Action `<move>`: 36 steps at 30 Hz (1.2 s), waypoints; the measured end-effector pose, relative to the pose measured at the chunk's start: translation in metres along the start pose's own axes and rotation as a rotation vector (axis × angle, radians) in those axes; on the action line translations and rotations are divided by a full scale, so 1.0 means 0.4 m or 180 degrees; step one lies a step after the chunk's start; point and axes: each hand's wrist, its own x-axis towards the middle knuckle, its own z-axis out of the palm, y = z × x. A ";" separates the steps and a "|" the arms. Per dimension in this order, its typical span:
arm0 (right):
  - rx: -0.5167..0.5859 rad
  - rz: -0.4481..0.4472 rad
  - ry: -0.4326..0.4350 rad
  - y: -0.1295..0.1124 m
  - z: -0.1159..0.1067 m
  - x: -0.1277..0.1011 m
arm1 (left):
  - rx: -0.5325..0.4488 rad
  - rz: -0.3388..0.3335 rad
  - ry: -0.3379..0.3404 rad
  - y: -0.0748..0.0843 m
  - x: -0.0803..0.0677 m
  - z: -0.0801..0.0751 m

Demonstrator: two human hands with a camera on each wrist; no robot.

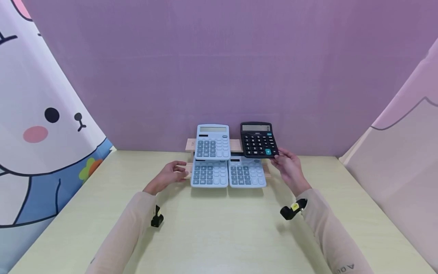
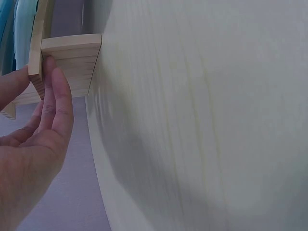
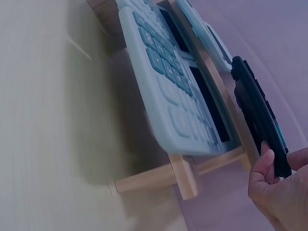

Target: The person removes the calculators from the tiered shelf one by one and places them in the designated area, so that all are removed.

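Observation:
A stepped wooden stand [image 1: 236, 145] sits at the back of the table. Two light-blue calculators [image 1: 209, 173] [image 1: 247, 172] lean on its lower step, and a third blue calculator [image 1: 213, 141] leans on the upper step. My right hand [image 1: 289, 165] pinches the lower right corner of a black calculator [image 1: 258, 140], held tilted at the upper step's right side. In the right wrist view the thumb [image 3: 263, 161] presses the black calculator's edge [image 3: 255, 106]. My left hand [image 1: 172, 173] holds the stand's left end [image 2: 72, 57] between thumb and fingers [image 2: 53, 96].
The pale wooden table [image 1: 219, 228] stretches toward me in front of the stand. A purple backdrop [image 1: 219, 68] rises just behind the stand. A cartoon-printed curtain [image 1: 41, 125] closes the left side and a pink sheet [image 1: 403, 152] closes the right.

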 end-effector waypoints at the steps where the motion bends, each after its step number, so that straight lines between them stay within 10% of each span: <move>1: -0.0003 -0.0001 0.0002 -0.001 -0.004 0.000 | 0.0006 -0.0001 0.0001 0.000 0.001 0.000; 36: 0.0156 0.0114 0.0062 -0.063 -0.146 -0.025 | 0.0002 0.0050 -0.0007 -0.010 0.014 -0.002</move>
